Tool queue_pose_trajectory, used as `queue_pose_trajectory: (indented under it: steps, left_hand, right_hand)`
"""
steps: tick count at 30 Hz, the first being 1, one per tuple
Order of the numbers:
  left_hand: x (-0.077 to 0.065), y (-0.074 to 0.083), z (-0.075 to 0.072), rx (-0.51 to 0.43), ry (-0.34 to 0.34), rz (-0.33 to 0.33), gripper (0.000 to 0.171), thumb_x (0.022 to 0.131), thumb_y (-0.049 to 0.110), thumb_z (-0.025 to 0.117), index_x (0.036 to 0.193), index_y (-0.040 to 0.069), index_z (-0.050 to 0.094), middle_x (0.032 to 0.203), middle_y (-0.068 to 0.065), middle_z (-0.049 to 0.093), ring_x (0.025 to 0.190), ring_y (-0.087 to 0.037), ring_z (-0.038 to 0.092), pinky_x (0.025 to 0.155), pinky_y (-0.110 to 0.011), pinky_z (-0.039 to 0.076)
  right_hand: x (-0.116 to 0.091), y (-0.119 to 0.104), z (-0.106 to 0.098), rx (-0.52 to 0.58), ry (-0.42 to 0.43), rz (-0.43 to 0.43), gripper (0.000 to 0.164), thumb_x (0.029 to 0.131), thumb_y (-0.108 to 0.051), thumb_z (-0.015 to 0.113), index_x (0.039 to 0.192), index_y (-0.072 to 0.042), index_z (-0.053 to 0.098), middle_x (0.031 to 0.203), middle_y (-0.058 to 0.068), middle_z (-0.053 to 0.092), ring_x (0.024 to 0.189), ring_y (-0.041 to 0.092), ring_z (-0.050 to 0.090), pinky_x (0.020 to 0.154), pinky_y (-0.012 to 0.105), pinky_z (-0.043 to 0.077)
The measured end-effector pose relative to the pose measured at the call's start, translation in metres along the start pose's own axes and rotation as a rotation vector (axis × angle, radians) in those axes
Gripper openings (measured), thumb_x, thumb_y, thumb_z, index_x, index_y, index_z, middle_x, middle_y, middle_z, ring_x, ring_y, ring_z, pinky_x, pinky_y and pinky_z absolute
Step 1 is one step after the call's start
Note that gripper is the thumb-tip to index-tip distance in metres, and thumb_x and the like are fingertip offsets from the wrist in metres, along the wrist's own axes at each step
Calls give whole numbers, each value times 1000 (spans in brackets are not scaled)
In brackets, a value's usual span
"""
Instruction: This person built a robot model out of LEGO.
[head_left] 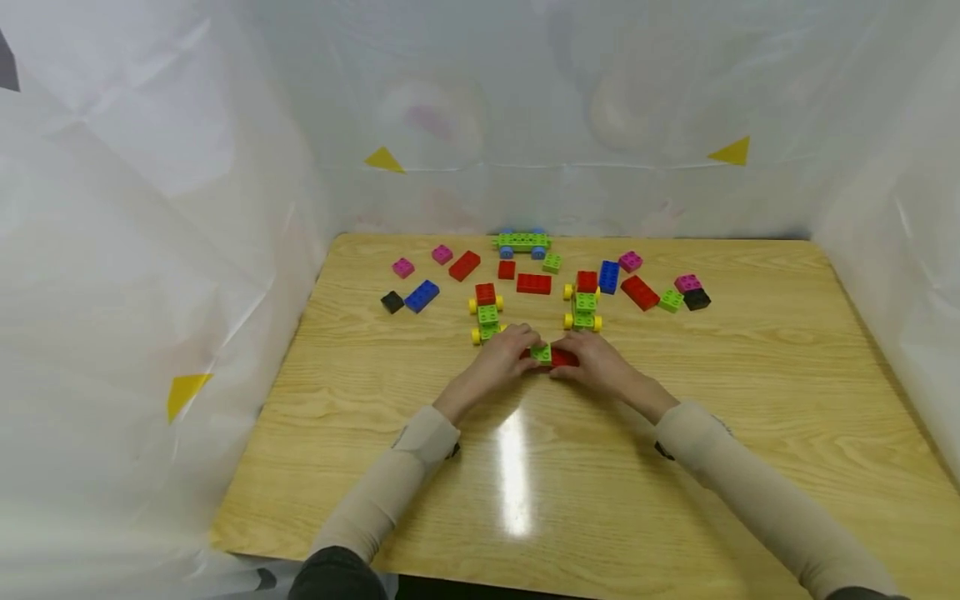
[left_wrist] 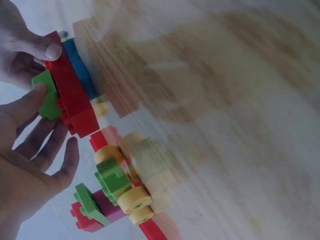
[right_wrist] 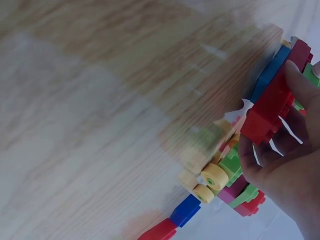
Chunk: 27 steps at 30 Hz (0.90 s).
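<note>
Both hands meet at a small build near the middle of the table: a long red brick (right_wrist: pixel 272 102) over a blue brick (right_wrist: pixel 270 72), with a small green brick (head_left: pixel 542 355) on the red one. My left hand (head_left: pixel 508 353) pinches the green brick between thumb and fingers. On the other side, my right hand (head_left: pixel 594 362) grips the red brick, its thumb along the side and fingers behind. Just past the hands stand two little yellow-wheeled brick vehicles, a left vehicle (head_left: pixel 487 315) and a right vehicle (head_left: pixel 585 303), each topped with a red brick.
A green wheeled base (head_left: pixel 522 242) with blue wheels stands at the back. Loose bricks lie around it, among them a blue brick (head_left: pixel 422 296), a red brick (head_left: pixel 640 292) and a black brick (head_left: pixel 697 299). White sheeting (head_left: pixel 525 108) hangs beyond the wooden table (head_left: pixel 750 400).
</note>
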<state>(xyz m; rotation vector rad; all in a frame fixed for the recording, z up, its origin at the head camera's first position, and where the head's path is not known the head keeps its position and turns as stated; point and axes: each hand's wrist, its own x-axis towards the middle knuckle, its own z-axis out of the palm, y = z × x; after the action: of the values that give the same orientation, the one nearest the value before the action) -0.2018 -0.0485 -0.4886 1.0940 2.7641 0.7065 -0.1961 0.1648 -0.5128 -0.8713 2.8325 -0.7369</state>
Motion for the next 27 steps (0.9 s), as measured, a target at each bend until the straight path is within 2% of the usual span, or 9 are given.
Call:
queue_pose_trajectory:
  steps: [5, 9, 13, 18, 23, 27]
  left_hand:
    - [1, 1, 1, 16, 0, 8, 21, 91, 19, 68, 111, 12, 65, 108, -1, 60, 102, -16, 55, 89, -29, 46]
    - [1, 0, 2, -35, -29, -38, 32, 92, 20, 67, 121, 9, 60, 118, -4, 60, 107, -16, 55, 93, -30, 45]
    - [2, 0, 0, -56, -74, -63, 38, 93, 23, 65, 127, 7, 58, 121, -5, 58, 110, -17, 53, 95, -29, 44]
    - [4, 0, -4, -48, -95, -46, 34, 94, 25, 64, 123, 7, 62, 115, -4, 59, 108, -18, 54, 95, -30, 44]
    - [6, 0, -4, -64, -99, -77, 34, 93, 30, 64, 119, 9, 64, 113, -3, 60, 106, -17, 54, 92, -28, 44]
    - [10, 1, -5, -74, -98, -92, 30, 92, 29, 66, 114, 8, 66, 106, -3, 59, 98, -16, 54, 85, -27, 46]
  right_hand:
    - [-1, 2, 0, 16, 1, -4, 40, 86, -31, 74, 115, -5, 68, 103, 7, 64, 85, 18, 55, 75, 35, 45]
    - [0, 2, 0, 19, -5, 0, 38, 86, -30, 74, 114, -5, 68, 102, 6, 65, 84, 17, 54, 74, 34, 45]
    - [0, 0, -1, 9, -8, -3, 38, 86, -30, 74, 114, -5, 68, 100, 5, 65, 82, 16, 53, 72, 33, 44]
    - [1, -2, -2, 6, 1, -1, 37, 85, -29, 75, 113, -5, 69, 97, 4, 64, 78, 16, 52, 70, 31, 43]
    - [1, -2, -2, -2, -4, 4, 38, 86, -30, 74, 114, -6, 69, 99, 5, 64, 80, 16, 53, 71, 32, 44]
    - [0, -2, -4, 9, -4, 12, 38, 86, -29, 74, 115, -5, 69, 99, 5, 64, 79, 17, 52, 71, 32, 43]
